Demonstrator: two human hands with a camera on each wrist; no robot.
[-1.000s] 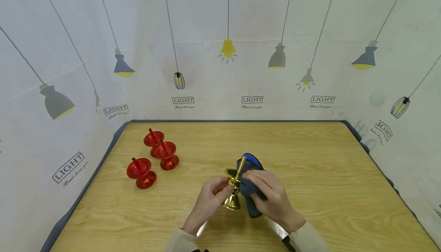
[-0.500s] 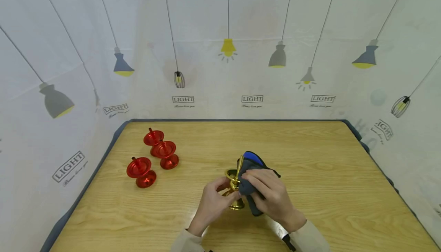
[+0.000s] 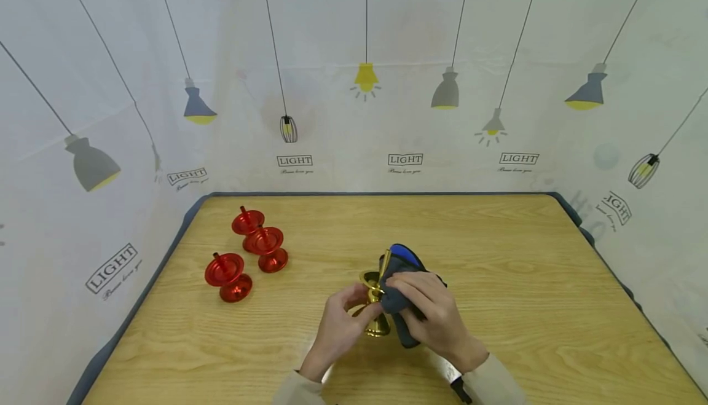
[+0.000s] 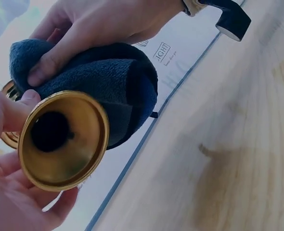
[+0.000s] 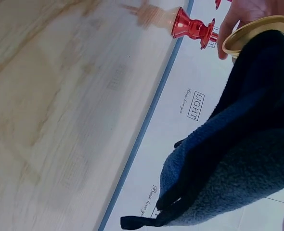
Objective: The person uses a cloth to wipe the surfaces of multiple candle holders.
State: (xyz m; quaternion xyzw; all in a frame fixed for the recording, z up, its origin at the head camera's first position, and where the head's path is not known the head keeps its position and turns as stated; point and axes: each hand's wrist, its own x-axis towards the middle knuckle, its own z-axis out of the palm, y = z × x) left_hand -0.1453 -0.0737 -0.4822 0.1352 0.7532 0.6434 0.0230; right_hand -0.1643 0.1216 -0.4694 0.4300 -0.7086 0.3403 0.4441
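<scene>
My left hand (image 3: 338, 326) grips a shiny gold candle holder (image 3: 378, 327) by its narrow waist, holding it above the table and slightly tilted. A thin gold spike (image 3: 385, 263) rises from its dish. With bunched fingers, my right hand (image 3: 434, 314) pinches a dark blue-grey cloth (image 3: 399, 297) against the dish and spike. In the left wrist view, the hollow round base (image 4: 86, 144) faces the camera, and the cloth (image 4: 101, 82) covers the upper part. Folds of cloth (image 5: 238, 168) hide most of the right hand in the right wrist view.
Several similar red candle holders (image 3: 224, 268) stand upright at the left of the wooden table (image 3: 498, 257); they number 3. A white curtain (image 3: 332, 24) printed with lamps encloses the back and sides. A dark strap (image 3: 460, 390) shows at the right wrist.
The candle holder has tilted, its base swinging slightly right and its spike more upright. The cloth and right hand have shifted only a little, staying against the dish. The red holders have not moved.
</scene>
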